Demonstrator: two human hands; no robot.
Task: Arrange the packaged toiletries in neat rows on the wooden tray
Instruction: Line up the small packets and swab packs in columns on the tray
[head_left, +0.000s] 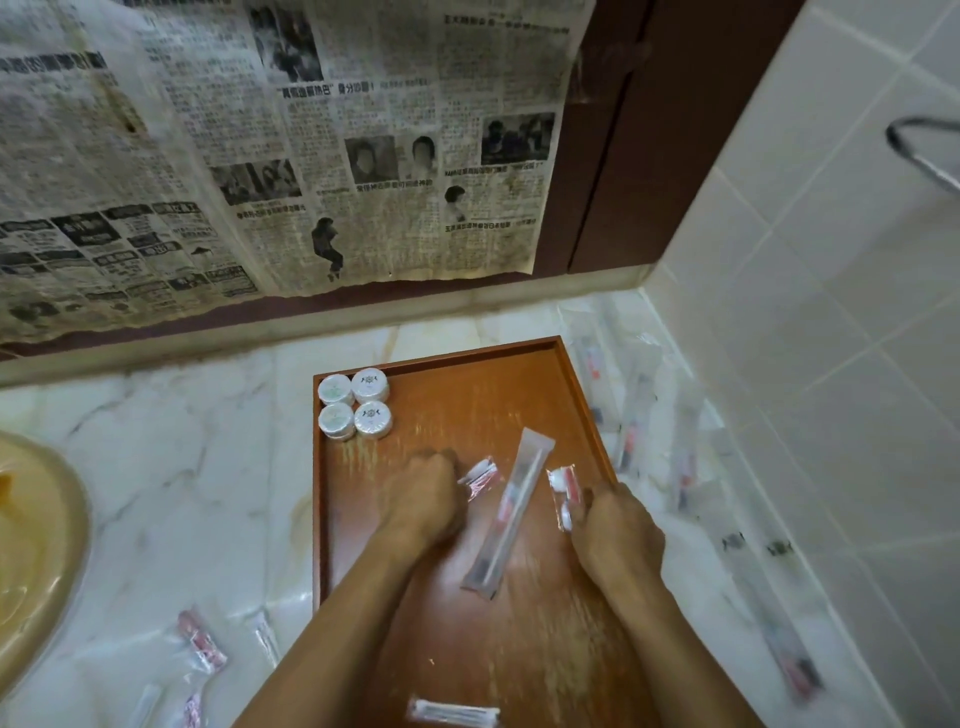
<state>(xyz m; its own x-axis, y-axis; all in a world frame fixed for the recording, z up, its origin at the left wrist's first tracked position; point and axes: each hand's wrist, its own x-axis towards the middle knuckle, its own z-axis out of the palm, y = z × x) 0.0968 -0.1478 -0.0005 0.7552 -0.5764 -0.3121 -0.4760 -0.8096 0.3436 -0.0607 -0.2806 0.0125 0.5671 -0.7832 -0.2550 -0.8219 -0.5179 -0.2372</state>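
Both bare forearms reach forward from the bottom edge, side by side. The left hand (427, 486) is curled into a loose fist, knuckles up, blurred. The right hand (618, 525) is also curled, its fingers bent under and hidden.

Left hand (426, 493): motion-blurred at frame centre; fingers hidden behind knuckles. Right hand (615, 525): fingertips hidden; grip on the small packet (563, 493) unclear. Packets on the counter (691, 467), right side: smeared, contents illegible. Basin (31, 545): cut by left edge. Packet (452, 712) at bottom: cropped. Newspaper (260, 156) print: unreadable.
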